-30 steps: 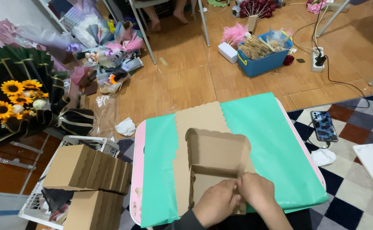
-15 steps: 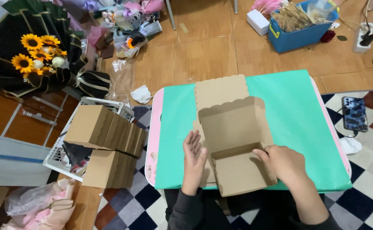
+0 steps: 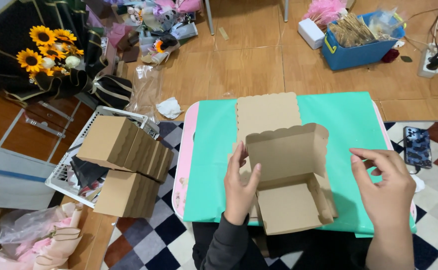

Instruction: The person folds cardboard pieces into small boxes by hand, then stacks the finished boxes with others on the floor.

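A brown cardboard box [image 3: 289, 175] stands half folded on the small green table [image 3: 214, 165], its scalloped lid upright and the front flap lying toward me. My left hand [image 3: 240, 187] presses flat against the box's left side wall. Apart from the box, my right hand [image 3: 386, 187] hovers to its right with fingers loosely curled and nothing in it. A flat, unfolded cardboard sheet [image 3: 266, 112] with a scalloped edge lies behind the box.
Finished brown boxes [image 3: 124, 150] are stacked on a white wire basket [image 3: 74, 170] at the left. A phone [image 3: 418, 146] lies on the floor at the right. Farther off are a blue bin [image 3: 361, 42], a sunflower bouquet [image 3: 49, 47] and scattered craft clutter.
The view has swung left. My right hand has let go of the box and lifted away to the right. My left hand has moved from the front flap to the box's left wall.
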